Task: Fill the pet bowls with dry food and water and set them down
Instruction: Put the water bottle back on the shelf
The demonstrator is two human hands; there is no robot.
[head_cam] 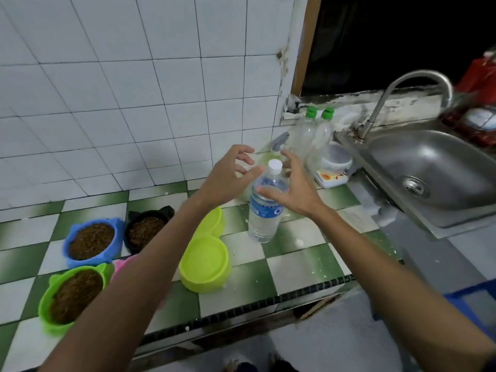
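Forearms cross green bowl (71,295), pink bowl (122,265); btl (264,210) by sink (429,167)

A capped water bottle (264,208) stands upright between double bowl (206,251) and sink (429,173), open checkered counter (295,261) before it. Behind, two green-capped bottles (314,130) and a tub (334,167) crowd the wall, possibly touching.

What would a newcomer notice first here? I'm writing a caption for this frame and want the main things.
Two hands, the left hand and right hand, reach with spread fingers around a capped water bottle standing on the green-and-white checkered counter. At left sit three bowls heaped with brown dry food: blue bowl, black bowl, green bowl. An empty lime double bowl lies beside the bottle.
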